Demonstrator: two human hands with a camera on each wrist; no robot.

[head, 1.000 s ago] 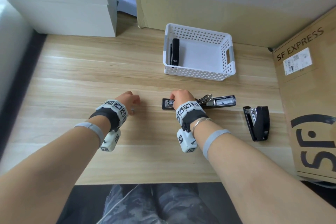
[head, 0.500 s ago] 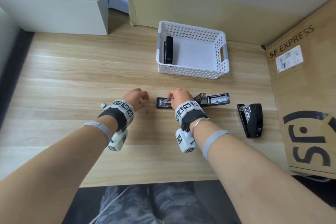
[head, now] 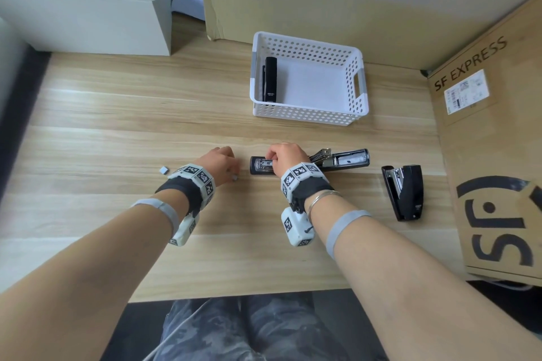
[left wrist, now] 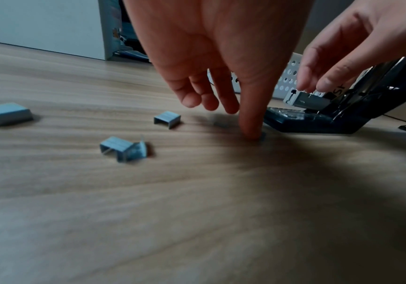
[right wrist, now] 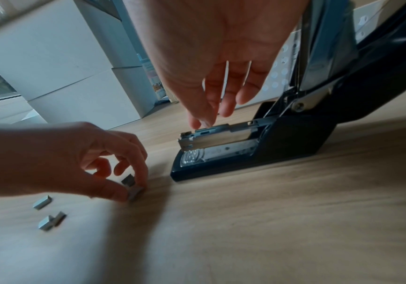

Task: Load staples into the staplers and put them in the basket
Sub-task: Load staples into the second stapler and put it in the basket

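Note:
An opened black stapler [head: 343, 162] lies flat on the wooden desk, its metal magazine [right wrist: 217, 137] exposed. My right hand [head: 283, 155] hovers over the stapler's front end, with fingertips [right wrist: 206, 119] touching the top of the magazine. Just left of it, my left hand [head: 224, 163] pinches a small staple block [right wrist: 135, 192] between thumb and forefinger against the desk. Loose staple blocks [left wrist: 167, 119] [left wrist: 124, 149] [left wrist: 4, 113] lie to its left. A second, partly opened stapler [head: 406, 192] lies to the right. The white basket [head: 308, 117] holds one black stapler [head: 270, 79].
A large SF Express carton [head: 492, 132] borders the desk on the right. A cardboard panel [head: 293, 0] stands behind the basket, and white boxes [head: 88, 9] sit at the back left. Bare desk [head: 117, 111] stretches left of the basket.
My left hand has shifted a little right toward the stapler and come down on a staple block. The right hand has stayed at the stapler's front end.

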